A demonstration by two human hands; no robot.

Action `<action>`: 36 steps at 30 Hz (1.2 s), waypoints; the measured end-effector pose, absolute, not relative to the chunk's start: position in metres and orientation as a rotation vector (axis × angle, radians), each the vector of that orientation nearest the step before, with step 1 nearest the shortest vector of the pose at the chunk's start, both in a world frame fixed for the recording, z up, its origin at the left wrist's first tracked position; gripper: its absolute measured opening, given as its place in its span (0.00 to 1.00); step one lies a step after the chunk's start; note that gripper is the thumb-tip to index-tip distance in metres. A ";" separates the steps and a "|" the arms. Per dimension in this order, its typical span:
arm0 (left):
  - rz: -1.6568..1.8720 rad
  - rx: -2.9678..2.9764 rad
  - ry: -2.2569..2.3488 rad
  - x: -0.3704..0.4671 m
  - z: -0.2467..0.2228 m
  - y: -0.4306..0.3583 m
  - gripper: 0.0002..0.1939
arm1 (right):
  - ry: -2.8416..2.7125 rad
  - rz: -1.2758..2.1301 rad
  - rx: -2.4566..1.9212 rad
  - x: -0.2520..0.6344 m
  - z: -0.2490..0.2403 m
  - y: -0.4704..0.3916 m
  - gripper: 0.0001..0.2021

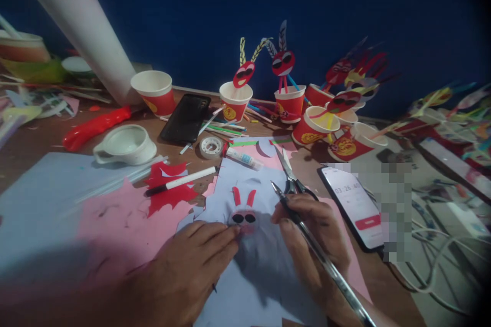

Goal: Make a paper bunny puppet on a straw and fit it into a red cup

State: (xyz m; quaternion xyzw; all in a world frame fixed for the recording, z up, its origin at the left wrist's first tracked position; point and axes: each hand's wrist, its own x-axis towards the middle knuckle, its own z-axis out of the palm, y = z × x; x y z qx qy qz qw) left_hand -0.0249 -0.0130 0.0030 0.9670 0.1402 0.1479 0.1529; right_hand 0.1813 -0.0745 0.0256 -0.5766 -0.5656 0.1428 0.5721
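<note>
A small paper face (249, 227) with two black eyes lies on a pale blue sheet (233, 173); two red paper strips (243, 196) stand just above its eyes. My left hand (192, 265) lies flat, its fingertips touching the face's left edge. To the right, my right hand (314, 240) holds a pen (318, 248) between thumb and fingers, the tip pointing up and left, off the paper. Black-handled scissors (291, 176) lie just behind my right hand. A glue stick (243, 158) and a tape roll (210, 147) rest at the sheet's far end.
Red and white cups (236, 99) with paper-face figures stand along the back. A phone (351, 209) showing a timer and tangled cables (433, 265) lie right. At left are a white cup (125, 145), a marker (184, 180), pink paper (118, 230) and a dark phone (184, 118).
</note>
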 end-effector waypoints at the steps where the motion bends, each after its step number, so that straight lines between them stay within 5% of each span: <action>1: 0.465 2.766 0.398 -0.024 0.002 -0.013 0.19 | -1.360 0.320 -1.308 0.181 0.028 -0.075 0.15; 8: 0.576 2.693 0.403 -0.023 -0.006 -0.015 0.13 | -1.433 0.405 -1.246 0.182 0.040 -0.086 0.16; 18: 0.522 2.800 0.442 -0.027 -0.004 -0.016 0.20 | -1.278 0.287 -1.327 0.181 0.040 -0.079 0.14; 29: 0.600 2.773 0.418 -0.027 0.000 -0.016 0.14 | -1.414 0.468 -1.403 0.189 0.035 -0.090 0.08; 36: 0.642 2.779 0.444 -0.026 0.002 -0.016 0.17 | -1.367 0.279 -1.455 0.189 0.034 -0.086 0.11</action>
